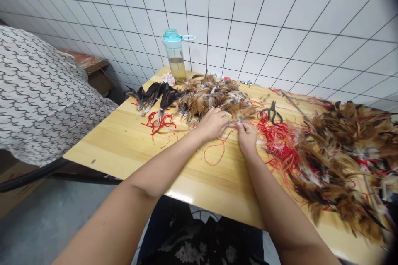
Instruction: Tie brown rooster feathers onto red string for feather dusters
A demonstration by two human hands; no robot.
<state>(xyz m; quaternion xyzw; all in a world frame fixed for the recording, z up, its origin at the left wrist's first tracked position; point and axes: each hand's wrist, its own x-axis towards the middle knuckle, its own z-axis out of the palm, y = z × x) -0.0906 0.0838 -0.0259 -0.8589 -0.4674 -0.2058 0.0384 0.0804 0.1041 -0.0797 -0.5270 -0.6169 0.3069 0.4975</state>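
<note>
Brown feathers (214,95) lie in a heap at the middle of the wooden table (124,140). My left hand (215,122) rests at the heap's near edge, its fingers bent together over feather ends; what they hold is too small to name. Just to its right, my right hand (247,133) has thumb and forefinger pinched at the same feather edge, on something hidden. A loop of red string (214,163) hangs down onto the table between and below the hands. Black feathers (168,95) lie left of the heap, with short red strings (159,123) in front.
A bottle with a blue lid (176,58) stands behind the feathers near the tiled wall (236,8). Black scissors (272,114) lie right of my hands, beside tangled red string (280,143). A larger feather pile (348,140) covers the right side. Patterned cloth (46,91) hangs at left.
</note>
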